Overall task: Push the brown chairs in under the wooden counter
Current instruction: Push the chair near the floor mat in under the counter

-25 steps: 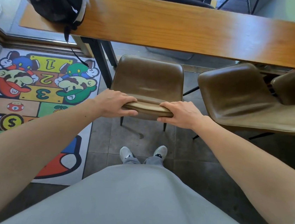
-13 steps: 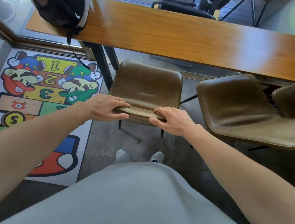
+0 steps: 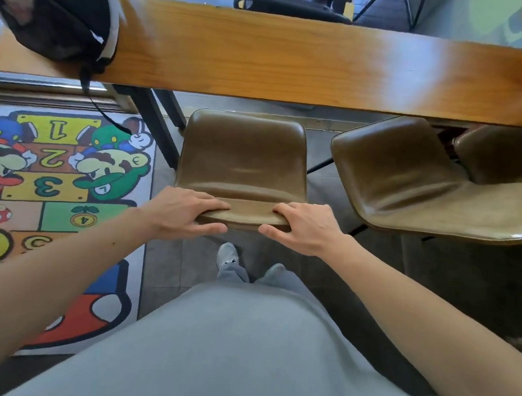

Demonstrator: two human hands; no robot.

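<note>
A brown leather chair (image 3: 243,160) stands straight ahead of me, its seat front close to the near edge of the long wooden counter (image 3: 301,59). My left hand (image 3: 183,213) grips the left end of the chair's backrest top and my right hand (image 3: 303,227) grips the right end, thumbs on my side of it. A second brown chair (image 3: 417,186) stands to the right, turned at an angle, with its seat partly under the counter. A third brown chair (image 3: 511,158) shows behind it at the far right.
A black backpack (image 3: 57,2) rests on the counter's left end, a strap hanging down. A black counter leg (image 3: 154,123) stands left of my chair. A colourful cartoon hopscotch rug (image 3: 42,192) covers the floor at left. My shoes (image 3: 228,256) are just behind the chair.
The chair has slid forward toward the counter with both hands on its backrest. My feet have stepped closer behind it.
</note>
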